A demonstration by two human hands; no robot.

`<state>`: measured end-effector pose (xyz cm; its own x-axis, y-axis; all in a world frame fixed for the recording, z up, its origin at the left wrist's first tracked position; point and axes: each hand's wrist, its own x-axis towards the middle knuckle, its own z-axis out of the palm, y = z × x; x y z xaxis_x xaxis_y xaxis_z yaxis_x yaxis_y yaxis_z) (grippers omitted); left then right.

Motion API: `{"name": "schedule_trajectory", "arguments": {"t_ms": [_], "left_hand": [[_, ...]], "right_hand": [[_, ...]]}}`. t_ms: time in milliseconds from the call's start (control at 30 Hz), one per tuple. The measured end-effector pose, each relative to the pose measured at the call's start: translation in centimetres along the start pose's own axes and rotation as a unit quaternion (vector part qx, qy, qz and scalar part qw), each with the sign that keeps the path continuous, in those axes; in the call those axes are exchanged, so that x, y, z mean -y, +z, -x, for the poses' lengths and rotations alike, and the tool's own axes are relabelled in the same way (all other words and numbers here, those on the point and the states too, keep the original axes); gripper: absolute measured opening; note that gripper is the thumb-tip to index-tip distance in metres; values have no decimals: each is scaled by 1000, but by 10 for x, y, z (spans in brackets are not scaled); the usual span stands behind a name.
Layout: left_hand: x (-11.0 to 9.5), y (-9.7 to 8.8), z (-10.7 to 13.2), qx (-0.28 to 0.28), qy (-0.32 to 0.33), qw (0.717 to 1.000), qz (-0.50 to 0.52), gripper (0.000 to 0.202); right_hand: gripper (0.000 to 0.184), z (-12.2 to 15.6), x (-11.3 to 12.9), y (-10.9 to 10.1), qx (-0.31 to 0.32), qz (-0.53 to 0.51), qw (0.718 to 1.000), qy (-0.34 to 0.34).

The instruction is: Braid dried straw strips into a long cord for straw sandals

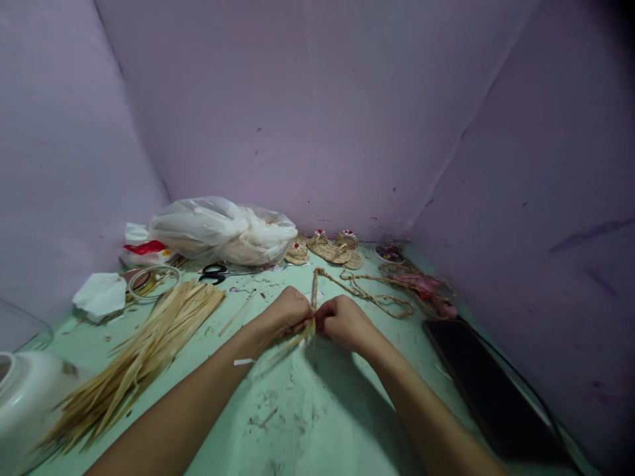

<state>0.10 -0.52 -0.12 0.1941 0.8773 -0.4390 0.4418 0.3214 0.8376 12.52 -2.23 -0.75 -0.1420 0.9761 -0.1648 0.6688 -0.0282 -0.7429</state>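
A braided straw cord (315, 289) stands up from between my two hands, then trails off to the right across the table. My left hand (294, 309) is closed on the loose straw strands (310, 329) at the cord's working end. From the other side, my right hand (342, 321) pinches strands of the same end, its fingertips almost touching my left hand. Free strand ends point down toward me. Left of my forearm lies a bundle of dry straw strips (149, 350).
Small woven straw pieces with red beads (330, 248) and a white plastic bag (218, 228) are by the back wall. Black-handled scissors (213, 273) lie near a tape roll (155, 283). At right is a dark flat panel (491, 390); a white jar (40, 396) stands left.
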Motion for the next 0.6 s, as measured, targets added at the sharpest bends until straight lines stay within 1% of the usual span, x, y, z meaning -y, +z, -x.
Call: {"name": "schedule_trajectory", "arguments": {"t_ms": [100, 200, 233, 300, 367, 400, 433, 500, 567, 600], "left_hand": [[2, -3, -4, 15, 3, 1000, -6, 16], [4, -6, -9, 24, -2, 1000, -5, 13], [4, -8, -10, 23, 0, 1000, 5, 14], [5, -10, -12, 28, 8, 999, 36, 14], [7, -11, -12, 45, 20, 996, 70, 11], [8, -12, -13, 54, 25, 995, 83, 9], [9, -13, -13, 65, 29, 993, 91, 8], [11, -14, -14, 79, 38, 991, 98, 6], [13, -14, -16, 88, 43, 991, 97, 5], [14, -15, -16, 90, 44, 991, 93, 5]], "right_hand": [[18, -8, -14, 5, 16, -68, 998, 0], [19, -15, -23, 5, 21, -110, 994, 8], [18, -17, -24, 4, 13, -120, 993, 15], [17, -20, -23, 1, -27, -143, 989, 33], [14, -20, -19, -2, -72, -186, 978, 54], [12, -20, -16, -3, -80, -219, 970, 62], [9, -18, -12, -3, -69, -258, 961, 69], [8, -12, -3, -3, 2, -333, 939, 86], [12, -6, 5, -3, 75, -375, 918, 102], [12, -3, 7, -3, 96, -380, 913, 109]]}}
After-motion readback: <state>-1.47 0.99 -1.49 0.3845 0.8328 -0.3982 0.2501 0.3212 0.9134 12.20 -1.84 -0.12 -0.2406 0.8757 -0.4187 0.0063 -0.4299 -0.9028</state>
